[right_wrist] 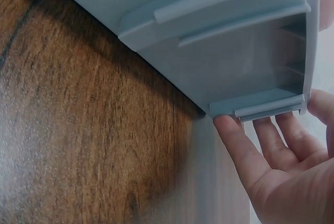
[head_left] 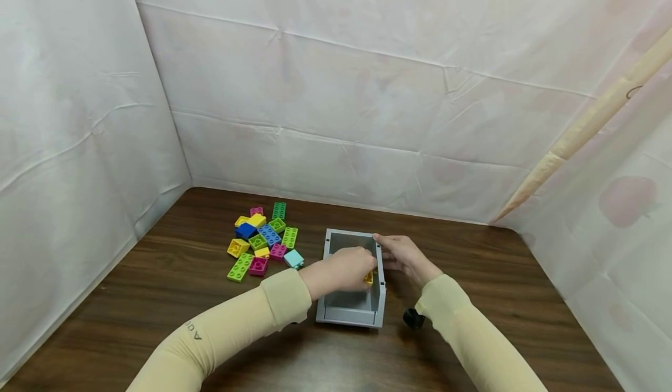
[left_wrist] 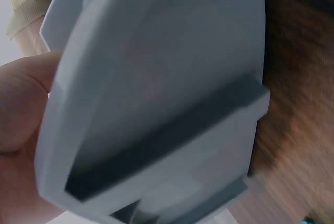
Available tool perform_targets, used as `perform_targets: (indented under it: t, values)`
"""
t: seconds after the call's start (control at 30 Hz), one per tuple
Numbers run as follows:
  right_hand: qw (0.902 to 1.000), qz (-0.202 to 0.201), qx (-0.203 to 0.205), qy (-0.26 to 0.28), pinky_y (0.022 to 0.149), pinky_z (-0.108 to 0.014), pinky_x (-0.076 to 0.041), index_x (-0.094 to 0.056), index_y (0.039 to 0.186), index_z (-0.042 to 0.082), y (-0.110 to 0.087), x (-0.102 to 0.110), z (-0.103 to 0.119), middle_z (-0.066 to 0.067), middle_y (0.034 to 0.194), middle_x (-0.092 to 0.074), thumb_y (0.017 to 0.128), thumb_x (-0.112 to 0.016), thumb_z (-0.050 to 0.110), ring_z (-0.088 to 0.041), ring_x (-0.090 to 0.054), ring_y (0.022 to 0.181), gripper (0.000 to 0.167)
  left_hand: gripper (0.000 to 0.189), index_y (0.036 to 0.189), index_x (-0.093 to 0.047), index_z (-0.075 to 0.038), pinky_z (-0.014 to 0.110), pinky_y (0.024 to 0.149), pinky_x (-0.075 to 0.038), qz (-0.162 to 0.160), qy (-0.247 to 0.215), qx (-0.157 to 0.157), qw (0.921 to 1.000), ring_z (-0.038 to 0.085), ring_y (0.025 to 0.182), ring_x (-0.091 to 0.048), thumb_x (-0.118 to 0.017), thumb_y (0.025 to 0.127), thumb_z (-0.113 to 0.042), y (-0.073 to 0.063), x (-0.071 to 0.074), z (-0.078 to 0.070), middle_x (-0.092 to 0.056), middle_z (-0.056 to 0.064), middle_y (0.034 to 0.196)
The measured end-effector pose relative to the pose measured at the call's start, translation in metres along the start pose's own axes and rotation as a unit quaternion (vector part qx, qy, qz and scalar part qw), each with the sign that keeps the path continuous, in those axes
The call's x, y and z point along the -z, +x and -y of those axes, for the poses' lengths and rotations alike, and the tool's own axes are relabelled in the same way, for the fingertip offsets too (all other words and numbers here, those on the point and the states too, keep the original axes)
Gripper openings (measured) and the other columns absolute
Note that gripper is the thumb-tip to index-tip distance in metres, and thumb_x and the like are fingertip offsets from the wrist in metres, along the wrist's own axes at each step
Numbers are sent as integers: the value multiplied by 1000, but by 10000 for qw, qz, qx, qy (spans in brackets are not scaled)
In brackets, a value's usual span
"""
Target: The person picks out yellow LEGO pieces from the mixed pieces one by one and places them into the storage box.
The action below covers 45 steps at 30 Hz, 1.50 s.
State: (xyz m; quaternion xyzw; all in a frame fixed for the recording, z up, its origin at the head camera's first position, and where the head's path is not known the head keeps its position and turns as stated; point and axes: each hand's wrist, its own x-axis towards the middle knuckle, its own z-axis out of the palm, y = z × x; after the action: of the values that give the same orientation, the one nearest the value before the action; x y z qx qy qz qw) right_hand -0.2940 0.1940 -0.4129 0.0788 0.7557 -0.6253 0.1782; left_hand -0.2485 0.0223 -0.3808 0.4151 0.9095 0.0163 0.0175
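A grey plastic bin [head_left: 349,317] stands on the table, its open top facing up. My left hand [head_left: 346,268] reaches over its left wall and down inside, fingers curled around a yellow toy brick [head_left: 369,277] close to the right wall. Most of that brick is hidden by the fingers. At the bin's far right corner, my right hand [head_left: 404,255] grips the wall, thumb on the rim and fingers along the outside. The right wrist view shows these fingers [right_wrist: 235,140] touching the bin's end. In the left wrist view the bin's side [left_wrist: 172,67] covers the fingertips.
Left of the bin lies a loose group of toy bricks, among them a light blue brick [head_left: 294,258], a dark blue brick [head_left: 245,231] and a long lime brick [head_left: 240,267]. A small black object [head_left: 413,318] shows beside the right sleeve. White cloth walls [head_left: 336,129] border the table.
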Motion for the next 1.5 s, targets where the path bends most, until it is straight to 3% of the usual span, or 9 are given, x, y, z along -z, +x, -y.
perform_targets:
  t: [0.37, 0.63, 0.93, 1.3, 1.5]
  values:
    - [10000, 0, 18, -26, 81, -43, -55, -64, 109, -3, 0, 0, 0, -6, 92, -71, 91, -61, 35, -17, -68, 84, 42, 29, 93, -67, -13, 23, 62, -50, 2, -23, 125, 9999, 5, 70, -54, -78, 76, -34, 0, -11, -2, -60, -8, 76]
    - [10000, -11, 32, -56, 83, -44, -54, -62, 114, -3, 1, 0, -1, -10, 101, -70, 91, -62, 35, -17, -68, 87, 45, 20, 82, -67, -18, 31, 72, -50, -69, 341, 167, 9993, 9, 77, -59, -77, 77, -35, 4, -20, -2, -64, -8, 78]
    - [9999, -28, 42, -96, 84, -44, -54, -61, 116, -4, 2, -1, -2, -11, 105, -69, 91, -61, 36, -18, -68, 88, 47, 18, 80, -70, -18, 32, 71, -43, -70, 427, 232, 9988, 10, 73, -58, -78, 76, -33, 10, -30, 1, -67, -5, 82]
    - [9999, 94, 115, -56, 85, -44, -53, -60, 117, -5, 2, 1, -2, -15, 108, -68, 90, -62, 37, -19, -68, 91, 49, 21, 80, -70, -18, 31, 69, -41, -100, 487, 293, 9983, 11, 74, -58, -79, 74, -36, 13, -33, 0, -68, -5, 82]
    - [10000, 15, 75, -43, 83, -44, -54, -63, 113, -4, 1, 0, -1, -9, 98, -71, 91, -62, 36, -16, -69, 85, 45, 27, 85, -69, -18, 33, 75, -48, -108, 343, 340, 9988, 12, 79, -59, -80, 73, -40, 9, -24, 2, -66, -6, 82]
